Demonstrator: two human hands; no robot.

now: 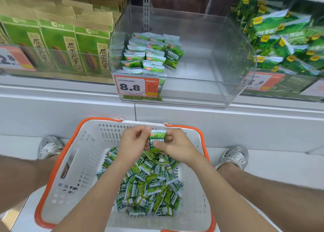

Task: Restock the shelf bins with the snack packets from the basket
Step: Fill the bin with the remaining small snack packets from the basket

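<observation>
The left hand [135, 142] and right hand [175, 144] meet over the far end of the white slotted plastic basket with an orange rim [57, 163]. Their curled fingers pinch one small green foil snack packet [157, 139] upright between them. A loose heap of matching packets [149, 188] lies inside the basket. Beyond the basket, on the shelf, a clear plastic bin [201, 84] holds stacked rows of the same packets [149, 56].

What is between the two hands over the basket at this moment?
One green snack packet, upright, pinched by the left hand and the right hand from either side, above the loose packets in the basket. The head view shows it.
</observation>
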